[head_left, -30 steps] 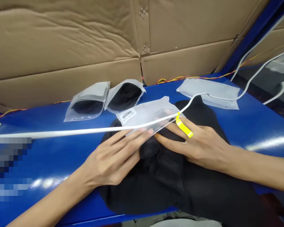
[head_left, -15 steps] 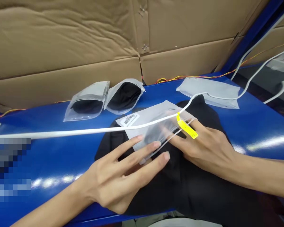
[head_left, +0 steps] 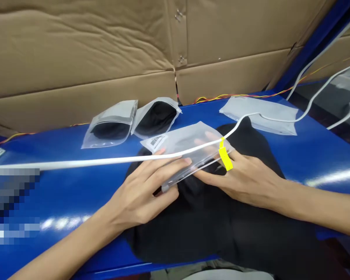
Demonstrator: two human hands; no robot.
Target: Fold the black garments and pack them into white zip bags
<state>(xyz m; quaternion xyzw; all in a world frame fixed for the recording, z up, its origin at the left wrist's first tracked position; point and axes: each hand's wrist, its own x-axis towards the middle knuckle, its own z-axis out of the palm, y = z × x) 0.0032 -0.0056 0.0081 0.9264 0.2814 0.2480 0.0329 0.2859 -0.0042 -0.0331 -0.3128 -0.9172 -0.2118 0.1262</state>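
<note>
A translucent plastic zip bag (head_left: pixel 189 142) with a barcode label at its far left corner is tilted between my two hands, above a spread of black fabric (head_left: pixel 204 217). My left hand (head_left: pixel 148 182) grips the bag's near left end, fingers over the film and thumb below. At the bag's right end, my right hand (head_left: pixel 242 171) has its fingers showing blurred through the film, while its thumb stays at the near edge. Whether those fingers are inside the bag or behind it, I cannot tell. A white cable (head_left: pixel 111 159) with a yellow tag (head_left: pixel 226 158) crosses in front of the bag.
Two bags with black contents, a left one (head_left: pixel 111 126) and a right one (head_left: pixel 157 116), lie at the back of the blue table (head_left: pixel 81 190). Another pale bag (head_left: pixel 259 111) lies back right. Cardboard (head_left: pixel 105 46) walls the rear, with thin red and yellow wires (head_left: pixel 221 96) along it.
My left hand has closed from spread fingers onto the bag's near left end. The bag has tilted slightly, and the right hand's fingers show farther behind the film.
</note>
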